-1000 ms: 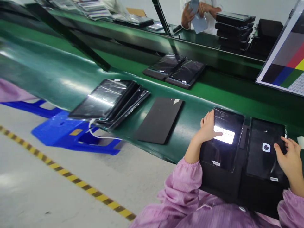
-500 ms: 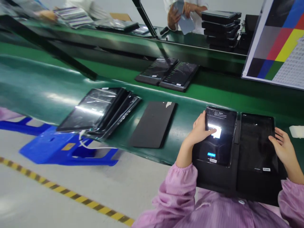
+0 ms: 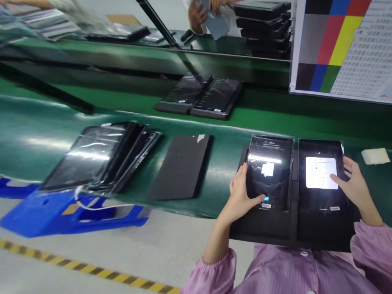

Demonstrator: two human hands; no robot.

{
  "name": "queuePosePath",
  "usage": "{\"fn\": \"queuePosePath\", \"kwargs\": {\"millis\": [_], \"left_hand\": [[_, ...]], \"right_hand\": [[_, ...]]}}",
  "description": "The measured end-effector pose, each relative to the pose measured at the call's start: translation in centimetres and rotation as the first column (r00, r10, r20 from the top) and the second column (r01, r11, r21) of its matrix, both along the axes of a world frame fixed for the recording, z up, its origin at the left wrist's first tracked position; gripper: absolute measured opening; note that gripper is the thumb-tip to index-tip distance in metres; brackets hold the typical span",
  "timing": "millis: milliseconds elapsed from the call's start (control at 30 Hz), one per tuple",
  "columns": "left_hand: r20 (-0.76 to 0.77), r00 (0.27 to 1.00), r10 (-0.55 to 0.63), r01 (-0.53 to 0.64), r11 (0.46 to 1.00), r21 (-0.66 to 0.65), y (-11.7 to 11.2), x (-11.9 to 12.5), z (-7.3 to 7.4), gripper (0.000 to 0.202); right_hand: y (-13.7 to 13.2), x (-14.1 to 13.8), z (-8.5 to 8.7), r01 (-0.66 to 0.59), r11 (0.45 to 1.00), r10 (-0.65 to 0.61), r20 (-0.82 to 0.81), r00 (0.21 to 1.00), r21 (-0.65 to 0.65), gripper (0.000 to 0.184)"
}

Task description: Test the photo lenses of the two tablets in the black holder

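Note:
Two tablets lie side by side on black pads in front of me. The left tablet (image 3: 271,167) has a glossy film with light glare, a small white square and a blue button. My left hand (image 3: 241,196) grips its left edge, the thumb on the blue button. A large white pop-up window shows on the right tablet (image 3: 321,200). My right hand (image 3: 355,185) holds that tablet's right edge, its thumb on the pop-up window. Each tablet bears a small white label near its bottom. The black pad (image 3: 263,226) sticks out below the left tablet.
A bare black pad (image 3: 183,167) and a pile of film-covered tablets (image 3: 88,155) with a white cable lie leftward. Two more tablets (image 3: 219,96) rest on the green shelf. A colour chart (image 3: 333,45) stands at right. Across the bench, another person's hands (image 3: 197,16) hold a grey sheet.
My left hand has slid down, its thumb moving from mid-screen to the blue button. The right tablet's dark screen now shows a white pop-up, and my right thumb has moved inward. The camera view has shifted.

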State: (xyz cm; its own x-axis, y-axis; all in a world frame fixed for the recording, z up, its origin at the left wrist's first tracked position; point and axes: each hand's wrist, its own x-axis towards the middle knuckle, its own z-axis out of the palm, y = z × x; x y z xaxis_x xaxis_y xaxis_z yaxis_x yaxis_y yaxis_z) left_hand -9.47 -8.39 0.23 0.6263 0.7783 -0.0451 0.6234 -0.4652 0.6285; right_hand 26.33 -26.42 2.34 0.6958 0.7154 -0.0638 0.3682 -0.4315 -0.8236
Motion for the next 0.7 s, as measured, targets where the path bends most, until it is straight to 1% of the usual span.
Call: {"fn": "queuePosePath", "kwargs": {"millis": [67,167,300,400,500,600,700], "left_hand": [[0.023,1.000,0.009,-0.008,1.000,-0.011,0.1,-0.1,0.0,0.105],[0.053,0.998,0.034,-0.034,0.999,-0.015,0.0,-0.2,0.1,0.090],[0.080,0.995,0.063,-0.061,0.998,-0.030,-0.1,-0.2,-0.1,0.085],[0.090,0.994,0.062,-0.060,0.998,-0.022,-0.1,-0.3,-0.3,0.083],[0.090,0.996,0.027,-0.027,1.000,0.000,-0.1,-0.6,-0.3,0.088],[0.062,0.998,-0.013,0.012,1.000,0.024,-0.1,-0.6,-0.2,0.103],[-0.001,1.000,-0.007,0.007,0.999,0.052,-0.2,-0.3,-0.3,0.117]], "right_hand": [[0.1,-0.1,0.4,-0.020,0.998,0.022,0.030,0.999,-0.058,0.100],[0.4,-0.5,0.8,-0.010,0.992,0.024,0.113,0.993,-0.125,0.102],[0.9,-1.1,0.6,0.017,0.993,0.008,0.213,0.977,-0.117,0.096],[1.1,-1.3,0.3,0.046,0.993,-0.022,0.219,0.975,-0.105,0.095],[1.2,-1.2,0.1,0.057,0.993,-0.037,0.196,0.980,-0.100,0.100],[1.2,-1.2,0.2,0.047,0.994,-0.022,0.230,0.973,-0.103,0.099],[1.2,-1.3,0.3,0.060,0.993,-0.036,0.222,0.974,-0.102,0.097]]}}
